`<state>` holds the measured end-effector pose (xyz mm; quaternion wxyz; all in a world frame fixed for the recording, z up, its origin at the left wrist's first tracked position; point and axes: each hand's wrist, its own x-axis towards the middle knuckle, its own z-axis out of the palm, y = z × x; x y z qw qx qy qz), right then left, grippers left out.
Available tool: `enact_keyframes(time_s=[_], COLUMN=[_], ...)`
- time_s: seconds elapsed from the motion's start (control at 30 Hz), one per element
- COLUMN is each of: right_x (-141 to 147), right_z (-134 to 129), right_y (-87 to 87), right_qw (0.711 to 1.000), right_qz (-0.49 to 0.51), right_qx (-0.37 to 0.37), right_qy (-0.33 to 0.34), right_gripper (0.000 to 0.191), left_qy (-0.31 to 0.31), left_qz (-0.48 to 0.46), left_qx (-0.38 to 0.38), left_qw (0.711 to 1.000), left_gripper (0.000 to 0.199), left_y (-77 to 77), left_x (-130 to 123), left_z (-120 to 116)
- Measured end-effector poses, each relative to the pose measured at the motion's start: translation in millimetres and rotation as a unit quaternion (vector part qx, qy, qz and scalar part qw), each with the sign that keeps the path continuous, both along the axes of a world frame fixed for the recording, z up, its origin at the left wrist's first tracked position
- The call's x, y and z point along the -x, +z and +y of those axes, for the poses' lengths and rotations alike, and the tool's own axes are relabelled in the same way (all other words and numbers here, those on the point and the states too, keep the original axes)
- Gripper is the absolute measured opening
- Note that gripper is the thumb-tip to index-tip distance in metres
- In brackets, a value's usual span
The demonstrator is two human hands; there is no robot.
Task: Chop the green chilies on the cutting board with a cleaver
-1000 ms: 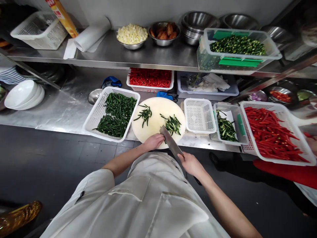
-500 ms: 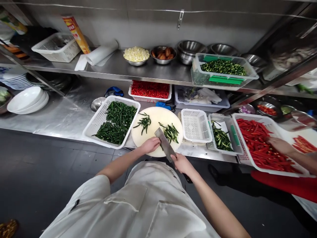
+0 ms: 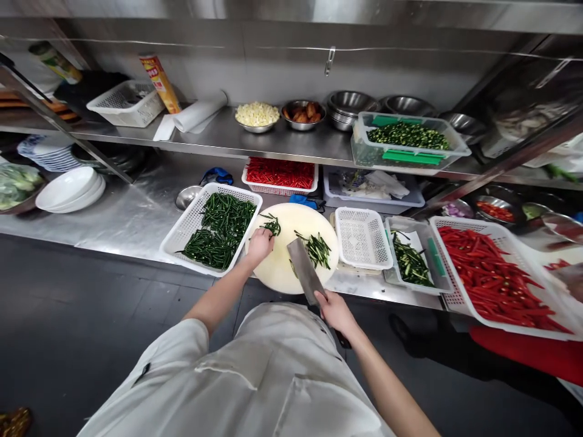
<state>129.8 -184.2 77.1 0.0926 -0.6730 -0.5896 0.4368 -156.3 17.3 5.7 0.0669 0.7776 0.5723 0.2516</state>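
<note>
My right hand (image 3: 336, 312) is closed round the handle of a cleaver (image 3: 304, 271), whose broad blade lies over the round cutting board (image 3: 282, 276). At the board's left side my left hand (image 3: 261, 244) has its fingers pressed together on the near end of a small pile of green chilies (image 3: 272, 225). Cut green chilies (image 3: 317, 250) lie to the right of the blade. Left of the board, a white basket (image 3: 175, 243) holds many whole green chilies (image 3: 223, 224).
Right of the board are a white basket (image 3: 362, 238), a clear tub (image 3: 439, 267) with cut green pieces, and a basket of red chilies (image 3: 501, 279). A co-worker's hand is at the far right. A steel shelf (image 3: 291, 145) with bowls overhangs the back.
My left hand has moved left and up from beside the blade to the small chili pile. The co-worker's hand has left the red chilies. The view has tilted slightly.
</note>
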Motion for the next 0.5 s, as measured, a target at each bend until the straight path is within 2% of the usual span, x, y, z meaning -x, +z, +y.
enact_keyframes(time_s=[0.13, 0.27, 0.5], right_x=[-8, -11, -21], right_z=[-17, -13, -3], right_y=[3.3, 4.2, 4.1], right_qw=[0.997, 0.995, 0.994], right_qz=[-0.016, -0.032, -0.015], right_qx=[-0.012, -0.009, 0.002], right_qy=[0.081, 0.095, 0.105], right_gripper=[0.041, 0.042, 0.040], left_qy=[0.027, 0.027, -0.012], left_qz=[0.012, 0.003, 0.034], left_qx=[0.010, 0.020, 0.029], left_qw=[1.000, 0.999, 0.999], left_gripper=[0.012, 0.010, 0.016], left_y=[-10.2, -15.7, -2.7], left_x=[6, 2, 2], left_z=[11, 11, 20])
